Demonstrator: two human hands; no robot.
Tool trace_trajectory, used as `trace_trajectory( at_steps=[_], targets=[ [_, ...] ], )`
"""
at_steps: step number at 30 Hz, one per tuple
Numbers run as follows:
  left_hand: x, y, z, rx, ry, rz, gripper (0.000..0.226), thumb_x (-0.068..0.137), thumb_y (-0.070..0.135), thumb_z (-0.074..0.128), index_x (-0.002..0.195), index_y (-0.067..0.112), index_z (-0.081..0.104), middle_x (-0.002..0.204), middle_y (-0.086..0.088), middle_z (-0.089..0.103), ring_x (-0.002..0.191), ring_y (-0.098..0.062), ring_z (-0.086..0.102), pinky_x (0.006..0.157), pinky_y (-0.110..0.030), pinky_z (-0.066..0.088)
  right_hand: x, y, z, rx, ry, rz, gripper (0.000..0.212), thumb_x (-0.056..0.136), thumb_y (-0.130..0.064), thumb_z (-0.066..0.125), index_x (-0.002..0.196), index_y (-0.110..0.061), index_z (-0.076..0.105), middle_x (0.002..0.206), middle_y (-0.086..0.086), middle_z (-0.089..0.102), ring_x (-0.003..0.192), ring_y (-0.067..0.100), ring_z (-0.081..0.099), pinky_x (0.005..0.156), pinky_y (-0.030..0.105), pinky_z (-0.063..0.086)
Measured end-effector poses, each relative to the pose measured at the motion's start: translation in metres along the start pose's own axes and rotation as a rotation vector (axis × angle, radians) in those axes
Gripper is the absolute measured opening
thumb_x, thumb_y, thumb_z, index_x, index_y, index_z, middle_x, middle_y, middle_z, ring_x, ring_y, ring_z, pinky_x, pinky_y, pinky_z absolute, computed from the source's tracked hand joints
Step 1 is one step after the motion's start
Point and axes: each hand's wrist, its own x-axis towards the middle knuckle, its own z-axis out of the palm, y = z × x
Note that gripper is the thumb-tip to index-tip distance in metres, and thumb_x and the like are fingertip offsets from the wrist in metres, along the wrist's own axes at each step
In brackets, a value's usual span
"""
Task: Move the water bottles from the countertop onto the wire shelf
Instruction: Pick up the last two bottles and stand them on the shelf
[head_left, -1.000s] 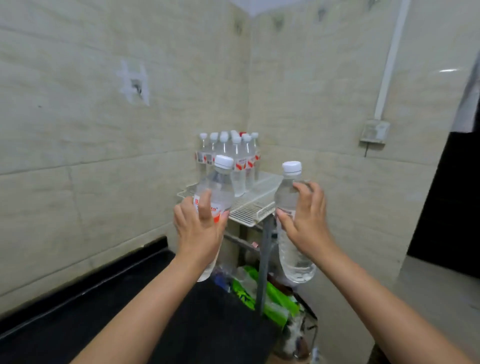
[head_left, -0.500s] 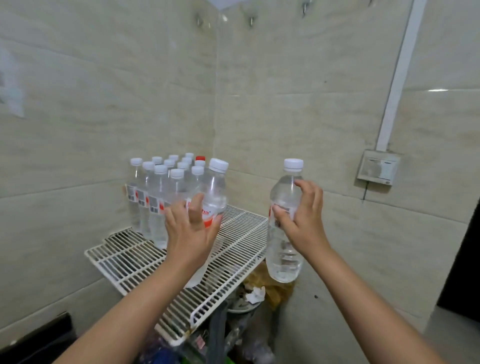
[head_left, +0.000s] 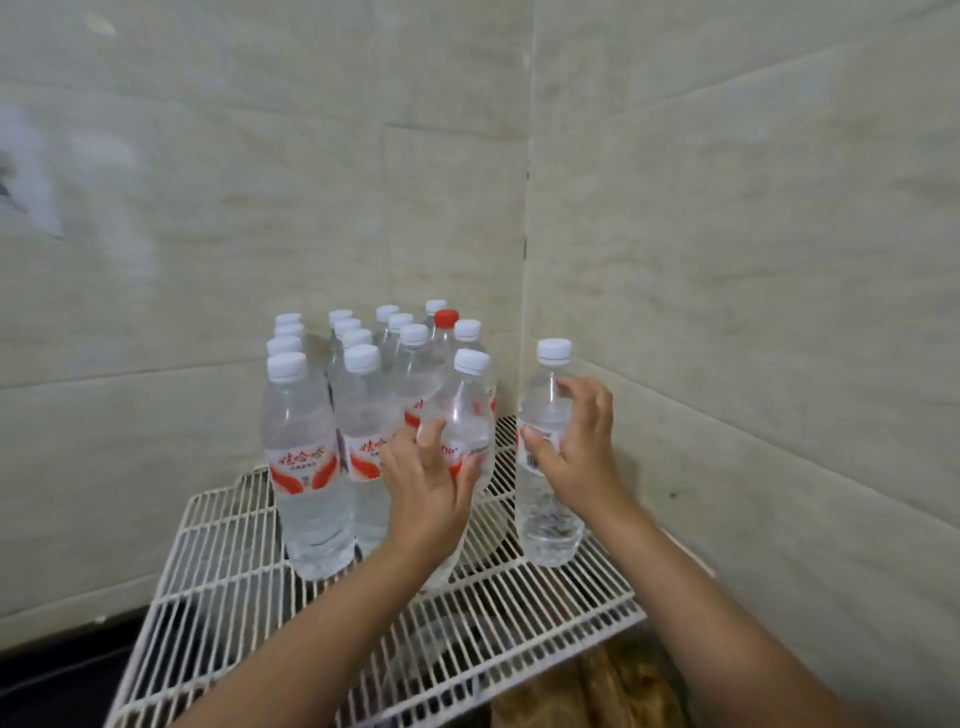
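Over the white wire shelf (head_left: 218, 561), the left hand (head_left: 426, 488) grips a tilted bottle (head_left: 462, 415) beside the standing cluster (head_left: 332, 415), while the right hand (head_left: 582, 447) clasps another bottle (head_left: 545, 514) upright, apart to the right.

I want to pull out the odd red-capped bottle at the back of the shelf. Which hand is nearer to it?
Left. The left hand grips a bottle right in front of the red-capped bottle; the right hand holds another bottle farther off to its right.
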Motion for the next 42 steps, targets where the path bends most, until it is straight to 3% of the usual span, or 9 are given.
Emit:
trace_trajectory(
  at_steps=[3,7,10,14,18,23,29,36,42],
  targets=[
    [0.002,0.011,0.013,-0.037,0.054,-0.087,0.041,0.075,0.054,0.028,0.109,0.033,0.019,0.120,-0.029,0.037,0.111,-0.019,0.022,0.089,-0.034,0.022,0.014,0.015,0.009,0.086,-0.009,-0.016,0.063,0.071,-0.037,0.044,0.121,-0.001,0.041,0.116,0.033,0.044,0.110,0.032,0.041,0.094,0.032,0.030],
    [0.002,0.017,0.028,-0.024,0.132,-0.161,0.040,0.078,0.046,0.044,0.107,0.031,0.021,0.124,-0.035,0.035,0.116,-0.045,0.032,0.090,-0.038,0.024,0.022,0.027,0.017,0.145,0.025,-0.094,0.048,0.072,-0.033,0.048,0.114,-0.014,0.034,0.106,0.032,0.051,0.103,0.019,0.034,0.091,0.029,0.031],
    [0.005,0.019,0.025,-0.010,0.130,-0.290,0.060,0.079,0.029,0.068,0.106,0.032,0.015,0.129,-0.024,0.030,0.121,-0.035,0.029,0.094,-0.032,0.027,0.017,0.033,0.014,0.129,0.022,-0.089,0.048,0.073,-0.035,0.048,0.114,-0.016,0.034,0.110,0.031,0.051,0.107,0.019,0.033,0.094,0.019,0.024],
    [0.005,0.024,0.009,0.119,0.080,-0.363,0.072,0.081,0.036,0.065,0.132,0.014,0.020,0.132,-0.015,0.028,0.125,-0.026,0.025,0.104,-0.037,0.028,0.016,0.025,0.000,0.189,-0.084,-0.029,0.064,0.071,-0.045,0.045,0.119,-0.003,0.049,0.114,0.016,0.049,0.107,0.010,0.035,0.091,0.031,0.036],
    [0.019,0.033,-0.019,0.171,0.097,-0.266,0.062,0.087,0.035,0.056,0.135,0.010,0.026,0.135,-0.013,0.031,0.126,-0.025,0.028,0.107,-0.037,0.027,0.036,0.007,-0.023,0.086,-0.123,-0.003,0.063,0.075,-0.044,0.044,0.118,0.002,0.049,0.119,0.019,0.051,0.112,0.027,0.044,0.093,0.030,0.031],
    [0.068,0.041,-0.055,0.261,-0.027,-0.156,0.055,0.092,0.027,0.048,0.141,0.011,0.028,0.141,-0.015,0.036,0.130,-0.028,0.034,0.106,-0.039,0.032,0.082,-0.011,-0.043,-0.072,-0.512,-0.029,0.045,0.089,-0.012,0.049,0.133,-0.011,0.041,0.138,0.010,0.044,0.122,0.022,0.043,0.096,0.026,0.032],
    [0.091,0.055,-0.064,0.385,-0.374,-0.026,0.035,0.093,0.011,0.047,0.128,0.008,0.051,0.122,-0.016,0.060,0.110,-0.027,0.055,0.084,-0.028,0.041,0.099,-0.019,-0.053,-0.209,-0.715,-0.015,0.040,0.090,-0.014,0.052,0.130,-0.011,0.049,0.131,0.012,0.055,0.115,0.023,0.053,0.095,0.031,0.041],
    [0.092,0.057,-0.064,0.359,-0.273,-0.077,0.027,0.087,0.023,0.061,0.104,0.003,0.064,0.099,-0.014,0.068,0.079,-0.021,0.054,0.058,-0.024,0.037,0.097,-0.028,-0.047,-0.478,-0.596,-0.058,0.032,0.086,-0.033,0.056,0.108,-0.009,0.058,0.110,0.011,0.064,0.098,0.026,0.057,0.072,0.032,0.041],
    [0.091,0.059,-0.050,0.374,-0.142,-0.159,0.040,0.082,0.042,0.061,0.094,0.004,0.054,0.086,-0.011,0.057,0.091,-0.030,0.061,0.062,-0.030,0.038,0.093,-0.027,-0.042,-0.522,-0.526,-0.023,0.033,0.088,-0.035,0.053,0.105,-0.007,0.057,0.108,0.013,0.062,0.096,0.029,0.057,0.067,0.031,0.037]
  ],
)
